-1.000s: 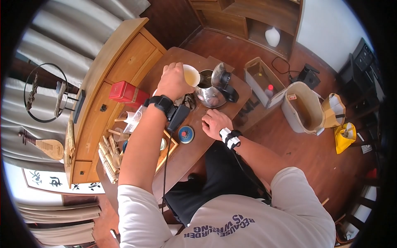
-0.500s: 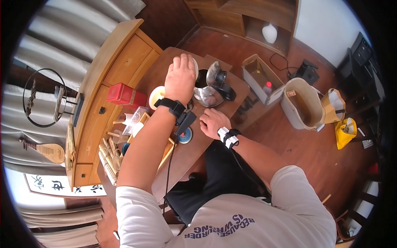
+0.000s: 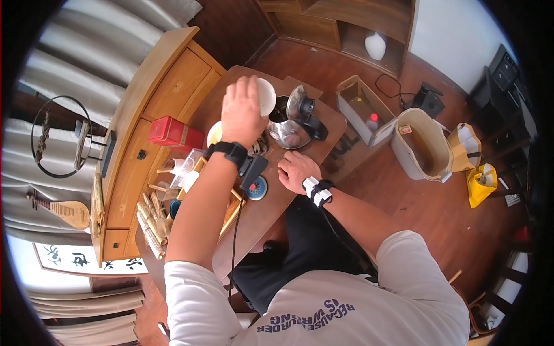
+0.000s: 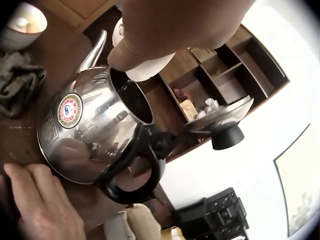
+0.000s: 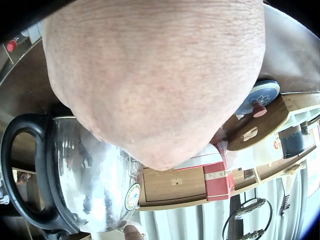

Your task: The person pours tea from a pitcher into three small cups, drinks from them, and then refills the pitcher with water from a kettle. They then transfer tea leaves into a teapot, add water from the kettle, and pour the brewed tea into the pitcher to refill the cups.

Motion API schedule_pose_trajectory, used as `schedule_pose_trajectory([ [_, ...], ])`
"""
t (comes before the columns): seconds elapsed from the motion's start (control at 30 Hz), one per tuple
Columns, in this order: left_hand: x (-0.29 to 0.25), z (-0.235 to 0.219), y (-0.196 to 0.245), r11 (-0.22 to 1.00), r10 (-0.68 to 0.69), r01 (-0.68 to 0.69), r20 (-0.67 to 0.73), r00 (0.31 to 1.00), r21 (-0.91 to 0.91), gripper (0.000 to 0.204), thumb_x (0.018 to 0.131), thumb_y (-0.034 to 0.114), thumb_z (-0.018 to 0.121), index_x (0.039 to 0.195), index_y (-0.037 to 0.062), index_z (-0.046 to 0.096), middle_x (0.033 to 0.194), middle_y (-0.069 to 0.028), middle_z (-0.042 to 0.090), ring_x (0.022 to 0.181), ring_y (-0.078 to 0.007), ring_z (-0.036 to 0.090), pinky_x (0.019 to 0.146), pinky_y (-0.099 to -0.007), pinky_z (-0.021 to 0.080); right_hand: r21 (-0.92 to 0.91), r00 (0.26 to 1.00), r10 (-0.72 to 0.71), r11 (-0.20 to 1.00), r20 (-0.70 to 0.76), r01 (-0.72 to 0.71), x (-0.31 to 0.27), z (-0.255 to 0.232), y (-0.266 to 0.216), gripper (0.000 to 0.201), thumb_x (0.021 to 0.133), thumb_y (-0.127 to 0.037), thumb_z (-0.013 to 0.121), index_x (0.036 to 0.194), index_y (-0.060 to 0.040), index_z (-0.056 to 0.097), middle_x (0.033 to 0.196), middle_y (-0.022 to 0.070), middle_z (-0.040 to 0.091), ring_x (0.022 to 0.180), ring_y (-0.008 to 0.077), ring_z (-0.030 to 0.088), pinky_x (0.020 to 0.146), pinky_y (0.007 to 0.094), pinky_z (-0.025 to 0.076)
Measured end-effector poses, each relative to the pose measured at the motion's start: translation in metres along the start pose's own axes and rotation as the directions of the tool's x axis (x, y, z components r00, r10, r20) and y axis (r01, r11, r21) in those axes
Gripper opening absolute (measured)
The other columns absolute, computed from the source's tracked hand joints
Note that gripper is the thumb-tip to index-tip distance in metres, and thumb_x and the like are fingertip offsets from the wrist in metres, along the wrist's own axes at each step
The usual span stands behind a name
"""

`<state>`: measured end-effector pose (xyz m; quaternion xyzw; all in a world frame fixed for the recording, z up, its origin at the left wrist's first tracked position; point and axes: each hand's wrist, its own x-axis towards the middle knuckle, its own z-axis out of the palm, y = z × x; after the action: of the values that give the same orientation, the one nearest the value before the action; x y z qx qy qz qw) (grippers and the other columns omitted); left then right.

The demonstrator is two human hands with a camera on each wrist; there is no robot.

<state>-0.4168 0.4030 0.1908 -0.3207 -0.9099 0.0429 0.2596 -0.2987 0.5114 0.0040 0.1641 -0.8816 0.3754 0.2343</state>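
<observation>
A white bowl (image 3: 266, 97) is pinched by my left hand (image 3: 241, 113) beside the mouth of the steel kettle (image 3: 285, 134), whose lid stands raised. The left wrist view has the tilted bowl (image 4: 150, 68) over the opening of the kettle (image 4: 90, 122), thumb of my left hand (image 4: 175, 30) on its side. My right hand (image 3: 298, 172) rests on the table near the kettle with fingers loosely curled, holding nothing. Behind my left wrist sits another white bowl (image 3: 214, 134) with yellowish contents. A dark crumpled cloth (image 4: 19, 82) lies by the kettle.
A red tin (image 3: 167, 132), a wooden tray (image 3: 232, 214) and a blue lid (image 3: 257, 188) are on the table (image 3: 271, 214). Right of it stand a box (image 3: 360, 109) and a beige bin (image 3: 414, 151) on the floor. A wooden cabinet (image 3: 164, 104) runs along the left.
The bowl in my left hand showed yellowish contents at first, then was largely hidden behind the hand; now its white inside shows. My left hand has shifted slightly left. The right hand has stayed put.
</observation>
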Motion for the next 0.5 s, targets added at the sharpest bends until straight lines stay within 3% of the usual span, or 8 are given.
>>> schedule_pose_trajectory([
  [0.1,-0.014,-0.008,-0.016,0.968,-0.203,0.203,0.013,0.979,-0.145,0.094,0.067,0.03,0.09,0.147,0.0026,0.048,0.134,-0.0215,0.058,0.122,-0.039,0.056,0.108,-0.0474,0.046,0.003,1.0,0.005,1.0,0.005,-0.005,0.0,-0.003,-0.002,0.008,0.08,-0.013,0.073,0.083,-0.0078,0.068,0.092,0.0076,0.06,0.092,0.028,0.063,0.079,0.0409,0.056],
  [0.2,-0.042,-0.015,-0.032,0.877,-0.398,0.414,0.116,0.91,-0.242,0.095,0.068,0.031,0.09,0.148,0.0034,0.046,0.131,-0.0247,0.06,0.123,-0.0412,0.056,0.109,-0.0483,0.045,0.013,1.0,-0.001,1.0,-0.001,0.001,0.001,-0.003,-0.002,0.008,0.079,-0.012,0.073,0.084,-0.0077,0.068,0.09,0.0076,0.06,0.09,0.0283,0.063,0.078,0.0412,0.056],
  [0.23,-0.056,-0.009,-0.04,0.867,-0.412,0.423,0.1,0.906,-0.263,0.096,0.069,0.034,0.09,0.149,0.0036,0.046,0.126,-0.0274,0.063,0.12,-0.0448,0.06,0.106,-0.0501,0.048,0.017,1.0,-0.008,1.0,-0.006,0.008,0.001,-0.003,-0.002,0.008,0.079,-0.011,0.073,0.084,-0.0076,0.068,0.09,0.0076,0.06,0.09,0.0284,0.063,0.077,0.0412,0.057],
  [0.37,-0.111,-0.003,-0.05,0.798,-0.444,0.504,0.241,0.863,-0.332,0.091,0.071,0.038,0.089,0.144,0.0035,0.047,0.121,-0.0296,0.069,0.115,-0.0452,0.068,0.097,-0.0497,0.056,0.016,0.999,-0.023,1.0,-0.027,0.024,0.001,-0.002,-0.003,0.008,0.079,-0.009,0.073,0.085,-0.0075,0.068,0.09,0.0071,0.061,0.091,0.0279,0.064,0.076,0.041,0.057],
  [0.5,-0.153,0.003,-0.043,0.747,-0.472,0.602,0.412,0.78,-0.284,0.094,0.069,0.04,0.091,0.145,0.005,0.047,0.114,-0.0269,0.073,0.114,-0.045,0.068,0.097,-0.0508,0.055,0.006,1.0,-0.016,1.0,-0.021,0.016,0.002,-0.001,-0.003,0.008,0.081,-0.01,0.074,0.086,-0.0077,0.069,0.091,0.0069,0.062,0.091,0.0278,0.064,0.077,0.0415,0.057],
])
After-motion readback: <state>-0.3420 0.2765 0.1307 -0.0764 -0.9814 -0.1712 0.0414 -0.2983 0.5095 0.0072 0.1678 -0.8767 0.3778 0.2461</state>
